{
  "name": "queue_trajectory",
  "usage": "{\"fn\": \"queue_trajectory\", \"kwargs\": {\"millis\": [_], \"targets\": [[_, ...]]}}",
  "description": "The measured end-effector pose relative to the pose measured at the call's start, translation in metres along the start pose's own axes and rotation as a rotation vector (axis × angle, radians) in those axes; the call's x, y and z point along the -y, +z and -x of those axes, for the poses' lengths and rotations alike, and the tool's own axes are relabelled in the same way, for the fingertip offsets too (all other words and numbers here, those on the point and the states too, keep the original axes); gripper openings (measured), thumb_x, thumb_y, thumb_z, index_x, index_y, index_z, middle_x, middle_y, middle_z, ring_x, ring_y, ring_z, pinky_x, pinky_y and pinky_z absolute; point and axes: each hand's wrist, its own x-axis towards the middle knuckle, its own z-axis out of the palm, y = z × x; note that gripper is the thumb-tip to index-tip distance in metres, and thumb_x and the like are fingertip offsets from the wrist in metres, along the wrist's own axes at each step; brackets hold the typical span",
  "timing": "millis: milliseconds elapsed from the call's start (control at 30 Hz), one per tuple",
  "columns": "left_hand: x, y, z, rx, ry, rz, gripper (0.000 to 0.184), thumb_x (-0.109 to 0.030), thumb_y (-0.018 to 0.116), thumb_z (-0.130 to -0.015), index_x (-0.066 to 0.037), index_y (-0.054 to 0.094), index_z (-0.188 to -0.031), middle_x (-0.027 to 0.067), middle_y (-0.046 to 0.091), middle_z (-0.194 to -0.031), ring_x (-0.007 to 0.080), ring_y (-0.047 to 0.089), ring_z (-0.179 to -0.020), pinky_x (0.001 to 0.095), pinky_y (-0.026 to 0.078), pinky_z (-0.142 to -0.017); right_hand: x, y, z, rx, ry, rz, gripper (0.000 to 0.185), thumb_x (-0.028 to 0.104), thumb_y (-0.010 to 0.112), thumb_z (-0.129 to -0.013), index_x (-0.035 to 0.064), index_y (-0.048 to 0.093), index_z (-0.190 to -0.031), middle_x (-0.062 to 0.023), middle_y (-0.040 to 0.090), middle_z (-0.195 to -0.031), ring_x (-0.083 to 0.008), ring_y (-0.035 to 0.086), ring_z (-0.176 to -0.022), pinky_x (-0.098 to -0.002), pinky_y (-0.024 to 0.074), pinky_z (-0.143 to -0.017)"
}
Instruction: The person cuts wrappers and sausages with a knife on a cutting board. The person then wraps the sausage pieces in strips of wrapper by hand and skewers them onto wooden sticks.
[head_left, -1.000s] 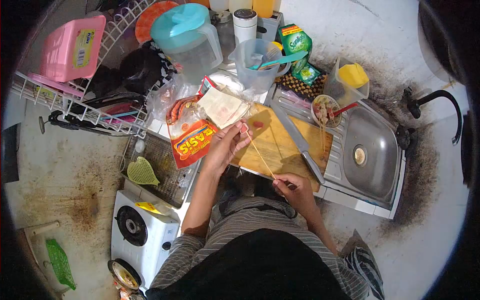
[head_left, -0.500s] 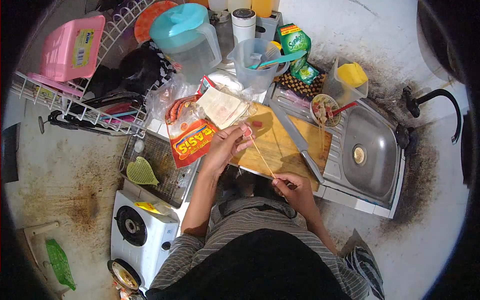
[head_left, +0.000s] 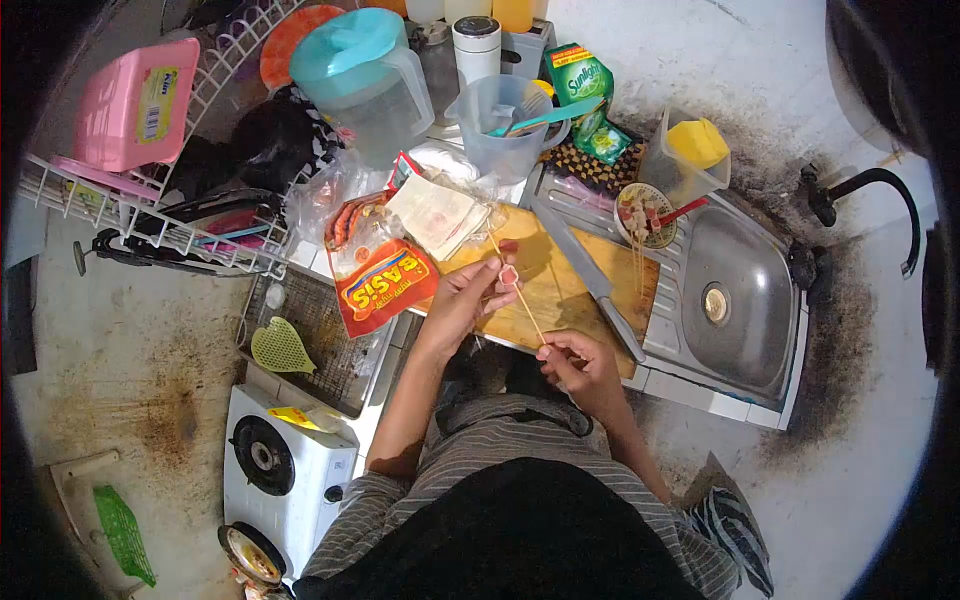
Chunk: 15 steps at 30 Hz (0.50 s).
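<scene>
A small pinkish-red piece (head_left: 509, 274) is pinched in my left hand (head_left: 466, 300), with a thin wooden skewer (head_left: 528, 312) running through it and its tip showing beyond. My right hand (head_left: 582, 370) grips the skewer's lower end. Both hands are over the near edge of the wooden cutting board (head_left: 560, 265). On the board lie another reddish piece (head_left: 509, 247), just past my left fingers, and a large knife (head_left: 590, 278). Left of the board are a red sausage packet (head_left: 383, 283) and flat pale sheets (head_left: 438, 216).
A bowl with skewered pieces (head_left: 640, 215) stands by the steel sink (head_left: 745, 300). Behind are a measuring jug (head_left: 500, 130), a lidded pitcher (head_left: 370, 100) and a green pouch (head_left: 580, 85). A white stove (head_left: 285, 450) is at lower left, below a dish rack (head_left: 150, 215).
The skewer's tip now sticks out past the piece at my left fingers. My left hand has shifted slightly right along the skewer, and the whole view has moved a little.
</scene>
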Motion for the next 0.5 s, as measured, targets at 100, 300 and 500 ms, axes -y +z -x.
{"fn": "queue_trajectory", "kwargs": {"millis": [100,300,500], "targets": [[-0.004,0.005,0.002,0.06,0.046,0.024,0.03,-0.014,0.054,-0.087,0.0,0.052,-0.114,0.0057,0.059,-0.099,0.0123,0.057,-0.089,0.0272,0.049,-0.082,-0.006,-0.002,-0.002,-0.015,-0.039,-0.013,0.02,0.01,0.053,-0.085,-0.0016,0.058,-0.101,-0.0079,0.064,-0.084,-0.0136,0.061,-0.068,-0.0243,0.0495,-0.058],[0.01,0.002,-0.004,0.061,0.054,0.0,0.034,-0.001,0.059,-0.081,0.0,0.05,-0.114,0.006,0.057,-0.103,0.0131,0.055,-0.094,0.0265,0.047,-0.083,-0.003,-0.005,0.002,-0.052,-0.016,-0.008,0.02,0.01,0.054,-0.085,-0.0014,0.058,-0.101,-0.0061,0.063,-0.082,-0.0134,0.061,-0.068,-0.0242,0.0495,-0.059],[0.029,-0.001,-0.014,0.144,0.213,-0.369,0.037,-0.002,0.061,-0.08,-0.002,0.05,-0.114,0.0036,0.056,-0.101,0.0109,0.054,-0.09,0.024,0.046,-0.079,-0.027,-0.016,-0.004,-0.15,-0.097,0.143,0.019,0.012,0.056,-0.084,-0.0014,0.058,-0.098,-0.0071,0.062,-0.079,-0.011,0.058,-0.064,-0.0232,0.0474,-0.055]]}}
